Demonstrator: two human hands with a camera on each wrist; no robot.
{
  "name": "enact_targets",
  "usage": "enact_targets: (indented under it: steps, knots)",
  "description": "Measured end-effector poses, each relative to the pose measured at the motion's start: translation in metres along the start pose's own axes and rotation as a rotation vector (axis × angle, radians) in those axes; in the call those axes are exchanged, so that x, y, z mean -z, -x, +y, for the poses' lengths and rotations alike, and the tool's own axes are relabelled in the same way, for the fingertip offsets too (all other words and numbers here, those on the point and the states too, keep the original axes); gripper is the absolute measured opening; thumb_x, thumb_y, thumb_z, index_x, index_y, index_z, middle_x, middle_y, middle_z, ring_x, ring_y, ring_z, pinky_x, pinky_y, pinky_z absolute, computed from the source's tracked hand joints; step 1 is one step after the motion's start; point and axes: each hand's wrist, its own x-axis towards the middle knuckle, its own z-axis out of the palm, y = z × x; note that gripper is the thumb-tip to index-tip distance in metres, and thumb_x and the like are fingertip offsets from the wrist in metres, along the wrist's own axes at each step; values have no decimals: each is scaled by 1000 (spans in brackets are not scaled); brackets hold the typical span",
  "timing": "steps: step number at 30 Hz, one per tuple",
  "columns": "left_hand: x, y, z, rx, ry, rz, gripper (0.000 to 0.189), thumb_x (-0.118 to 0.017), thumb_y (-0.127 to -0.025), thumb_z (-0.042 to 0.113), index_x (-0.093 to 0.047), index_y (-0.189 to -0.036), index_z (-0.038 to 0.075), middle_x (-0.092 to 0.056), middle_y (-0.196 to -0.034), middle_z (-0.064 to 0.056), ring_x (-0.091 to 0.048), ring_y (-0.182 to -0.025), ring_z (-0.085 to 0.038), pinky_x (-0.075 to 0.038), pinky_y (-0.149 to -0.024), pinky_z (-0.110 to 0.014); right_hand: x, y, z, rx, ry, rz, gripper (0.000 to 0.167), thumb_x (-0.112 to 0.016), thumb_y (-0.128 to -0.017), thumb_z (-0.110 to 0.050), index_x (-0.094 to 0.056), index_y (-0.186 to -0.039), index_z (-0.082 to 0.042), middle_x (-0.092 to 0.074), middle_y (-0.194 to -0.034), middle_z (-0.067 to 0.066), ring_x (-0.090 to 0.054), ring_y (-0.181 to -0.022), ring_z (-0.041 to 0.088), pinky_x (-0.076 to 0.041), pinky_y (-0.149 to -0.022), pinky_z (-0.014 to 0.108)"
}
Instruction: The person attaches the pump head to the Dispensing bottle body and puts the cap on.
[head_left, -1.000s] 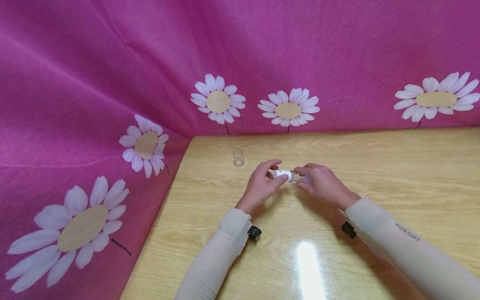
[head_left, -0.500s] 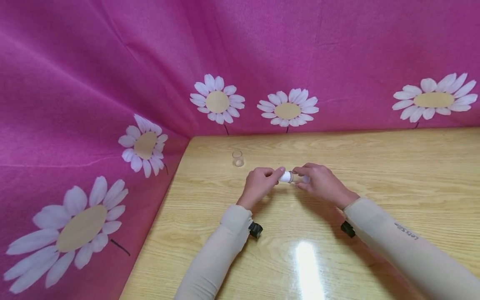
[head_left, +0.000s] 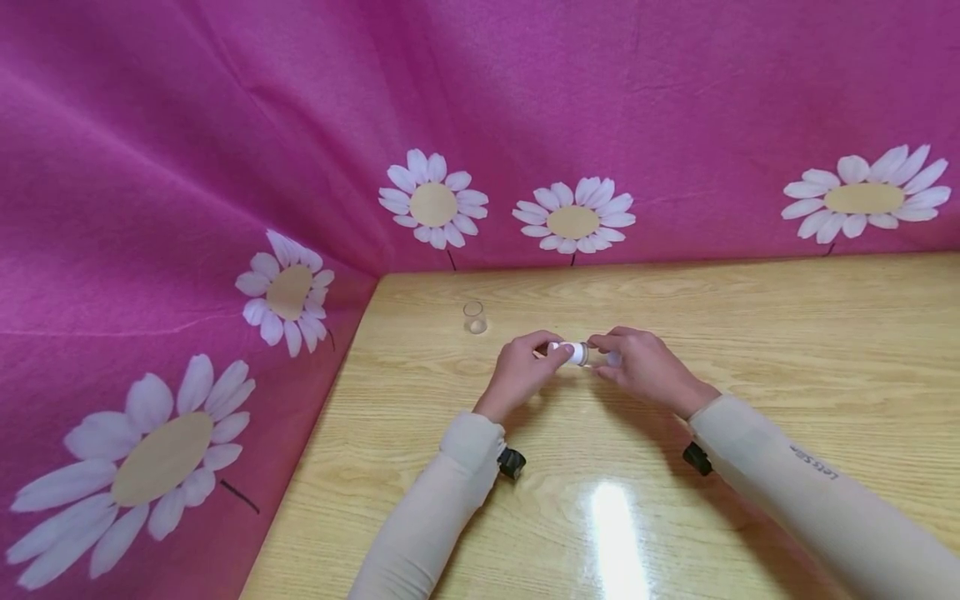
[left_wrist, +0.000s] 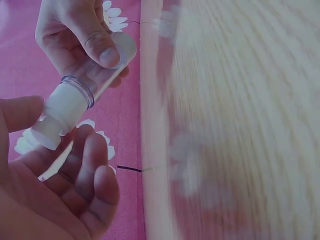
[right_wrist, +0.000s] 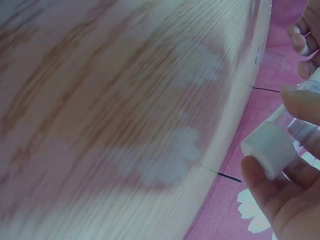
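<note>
Both hands hold a small clear pump bottle (left_wrist: 97,77) with a white pump head (left_wrist: 65,107), lying roughly sideways above the table. My right hand (head_left: 641,367) grips its clear body near the base, thumb along the side in the left wrist view. At the other end, my left hand (head_left: 521,375) has its thumb and index finger on the white pump head; its other fingers are curled loosely below. The white base (right_wrist: 268,149) of the bottle shows between the right fingers in the right wrist view.
A small clear cap (head_left: 475,318), like a little cup, stands on the wood-grain table (head_left: 420,467) behind and left of the hands. A pink cloth with daisies (head_left: 480,100) hangs along the back and left table edges.
My left hand has turned about the white pump head: its fingers drew in and its thumb rolled forward, then partly back. The right hand and bottle have stayed nearly still.
</note>
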Motion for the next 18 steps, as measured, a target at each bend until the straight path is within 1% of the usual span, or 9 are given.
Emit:
enact_targets:
  steps: [3,8,12,15,18]
  knots:
    - [0,0,-1,-26,25,-5,27,-66,-94,36,-71,-114,19,-67,-101,-2,-55,-76,-11,-46,-63,-20,0,0,0,-2,1,-3,35,-77,-85,-10,-69,-119,-4,-72,-103,16,-65,-80,23,-58,-72,41]
    - [0,1,-2,-44,50,-15,27,-69,-92,27,-69,-118,19,-66,-107,-3,-53,-72,-10,-46,-61,-20,-1,-1,1,8,1,1,35,-77,-85,-10,-69,-119,-3,-72,-103,17,-66,-81,23,-58,-72,40]
    - [0,1,-3,-57,53,-19,33,-70,-92,25,-67,-124,19,-65,-110,-4,-54,-71,-9,-46,-61,-19,-1,-1,1,11,-1,2,36,-77,-85,-10,-69,-119,-2,-72,-103,17,-66,-81,24,-58,-72,41]
    - [0,0,-4,-13,55,-10,44,-66,-94,35,-59,-134,17,-65,-110,-5,-59,-73,-10,-48,-63,-21,-1,-1,0,14,-15,4,36,-77,-85,-9,-69,-119,-2,-72,-104,17,-66,-82,25,-58,-73,42]
    - [3,-1,-2,81,20,27,57,-56,-96,52,-53,-139,15,-66,-108,-4,-62,-78,-13,-49,-68,-26,-2,-3,-2,14,-26,0,36,-77,-85,-10,-69,-119,-3,-72,-104,18,-66,-81,24,-58,-74,42]
